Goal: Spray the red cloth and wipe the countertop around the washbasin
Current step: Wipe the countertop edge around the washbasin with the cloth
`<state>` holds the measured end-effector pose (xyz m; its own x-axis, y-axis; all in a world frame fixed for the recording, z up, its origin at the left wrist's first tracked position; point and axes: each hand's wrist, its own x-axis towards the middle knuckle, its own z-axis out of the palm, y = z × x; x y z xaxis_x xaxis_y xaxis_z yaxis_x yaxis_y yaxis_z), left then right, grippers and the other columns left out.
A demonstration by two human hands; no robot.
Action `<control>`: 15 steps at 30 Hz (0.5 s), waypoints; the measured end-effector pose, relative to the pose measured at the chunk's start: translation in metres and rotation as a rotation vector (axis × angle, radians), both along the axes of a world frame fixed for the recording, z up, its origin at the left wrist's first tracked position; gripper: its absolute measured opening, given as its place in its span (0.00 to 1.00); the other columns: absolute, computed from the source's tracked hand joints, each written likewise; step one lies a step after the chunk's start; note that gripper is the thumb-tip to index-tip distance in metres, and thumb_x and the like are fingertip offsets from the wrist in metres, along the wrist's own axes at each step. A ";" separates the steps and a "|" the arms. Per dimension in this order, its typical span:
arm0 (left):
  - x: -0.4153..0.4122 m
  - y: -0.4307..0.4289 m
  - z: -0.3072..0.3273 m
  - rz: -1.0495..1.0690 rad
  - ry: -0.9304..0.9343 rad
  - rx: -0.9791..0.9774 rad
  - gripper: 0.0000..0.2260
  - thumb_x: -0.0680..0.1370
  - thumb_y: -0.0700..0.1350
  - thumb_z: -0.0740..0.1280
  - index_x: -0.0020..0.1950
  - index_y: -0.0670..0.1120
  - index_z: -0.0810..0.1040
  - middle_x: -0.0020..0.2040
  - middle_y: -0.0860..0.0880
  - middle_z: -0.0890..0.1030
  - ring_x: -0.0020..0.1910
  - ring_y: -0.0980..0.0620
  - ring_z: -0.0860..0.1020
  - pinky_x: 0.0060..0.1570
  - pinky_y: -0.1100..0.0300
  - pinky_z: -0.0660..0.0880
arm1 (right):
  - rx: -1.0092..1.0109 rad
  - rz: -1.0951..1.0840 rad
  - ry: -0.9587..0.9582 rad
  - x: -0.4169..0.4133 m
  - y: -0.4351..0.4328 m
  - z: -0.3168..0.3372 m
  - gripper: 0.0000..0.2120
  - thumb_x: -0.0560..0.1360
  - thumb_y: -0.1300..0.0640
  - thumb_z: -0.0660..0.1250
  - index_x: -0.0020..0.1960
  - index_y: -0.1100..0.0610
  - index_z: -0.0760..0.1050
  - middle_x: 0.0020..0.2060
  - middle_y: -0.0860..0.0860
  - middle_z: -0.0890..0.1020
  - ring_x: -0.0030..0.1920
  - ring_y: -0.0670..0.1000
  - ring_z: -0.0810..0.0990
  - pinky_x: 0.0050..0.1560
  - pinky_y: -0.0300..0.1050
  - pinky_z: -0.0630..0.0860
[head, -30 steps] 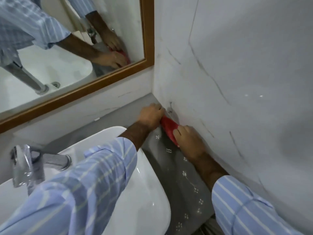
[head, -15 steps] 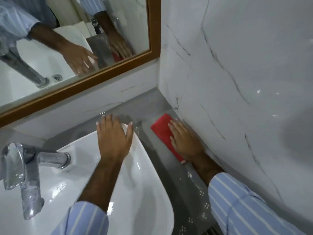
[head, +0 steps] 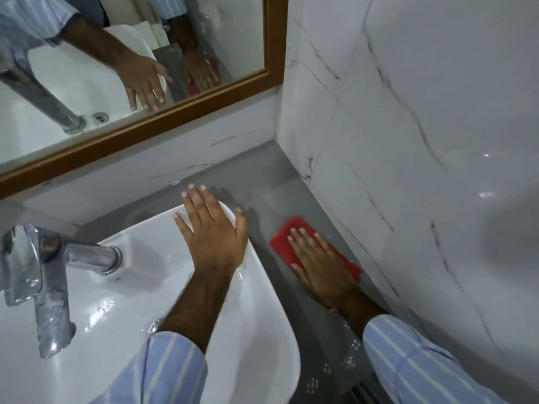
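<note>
The white washbasin (head: 140, 287) anchors everything here. The left hand (head: 214, 228) lies flat, fingers spread, on the basin's far right corner, its fingertips reaching past the rim over the grey countertop (head: 262, 176); it grips nothing. Just right of the basin, on the narrow strip of countertop between its rim and the marble-veined wall (head: 408, 141), the right hand (head: 318, 263) presses palm-down with fingers extended on the red cloth (head: 284, 242), which lies flat on the counter (its far corner and both side edges show past the hand, close to the wall's foot). The two hands are apart, the basin's rim between them. The chrome tap (head: 43, 275) stands on the basin's left side. Beyond the basin, the wood-framed mirror (head: 140, 132) reflects both hands and the cloth. Both sleeves are blue-striped.
</note>
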<state>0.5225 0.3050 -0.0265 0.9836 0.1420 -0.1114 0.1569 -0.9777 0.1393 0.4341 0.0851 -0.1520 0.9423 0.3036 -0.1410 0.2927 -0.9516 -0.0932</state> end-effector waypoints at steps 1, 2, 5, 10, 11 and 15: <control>0.000 -0.001 -0.001 0.005 -0.004 -0.003 0.37 0.86 0.62 0.50 0.87 0.41 0.46 0.88 0.40 0.45 0.87 0.40 0.44 0.85 0.36 0.48 | -0.014 -0.055 -0.009 -0.001 -0.004 0.000 0.31 0.87 0.45 0.49 0.84 0.59 0.53 0.84 0.56 0.58 0.85 0.56 0.53 0.84 0.58 0.56; 0.000 -0.002 -0.002 0.008 -0.010 -0.002 0.37 0.86 0.61 0.50 0.87 0.41 0.46 0.88 0.40 0.45 0.87 0.40 0.44 0.85 0.36 0.48 | -0.020 -0.111 -0.014 0.004 -0.004 0.000 0.31 0.87 0.45 0.50 0.84 0.60 0.54 0.84 0.57 0.59 0.84 0.57 0.55 0.83 0.59 0.58; 0.000 -0.002 -0.006 0.018 -0.027 0.004 0.36 0.86 0.60 0.51 0.87 0.40 0.46 0.88 0.40 0.46 0.87 0.40 0.44 0.84 0.35 0.49 | 0.030 -0.223 -0.042 0.037 0.015 0.001 0.31 0.86 0.47 0.51 0.84 0.62 0.54 0.83 0.59 0.60 0.84 0.58 0.57 0.83 0.59 0.58; 0.004 0.001 -0.015 0.023 -0.045 0.019 0.36 0.86 0.62 0.49 0.87 0.42 0.46 0.88 0.42 0.45 0.87 0.40 0.44 0.84 0.34 0.48 | 0.043 -0.030 -0.034 0.078 0.039 0.004 0.31 0.87 0.46 0.49 0.85 0.60 0.51 0.85 0.58 0.56 0.85 0.58 0.53 0.84 0.57 0.51; 0.003 0.002 -0.016 0.020 -0.046 0.026 0.36 0.86 0.62 0.49 0.87 0.42 0.46 0.88 0.42 0.45 0.87 0.40 0.44 0.84 0.34 0.48 | 0.041 0.013 -0.033 0.070 0.033 0.004 0.31 0.87 0.46 0.49 0.85 0.60 0.52 0.85 0.57 0.57 0.85 0.57 0.53 0.84 0.57 0.52; 0.000 0.003 -0.014 0.010 -0.051 0.009 0.36 0.86 0.61 0.49 0.87 0.41 0.46 0.88 0.41 0.46 0.87 0.40 0.44 0.83 0.33 0.48 | 0.042 -0.131 -0.062 0.004 -0.009 0.002 0.30 0.86 0.46 0.51 0.84 0.60 0.56 0.84 0.56 0.59 0.84 0.56 0.57 0.81 0.59 0.60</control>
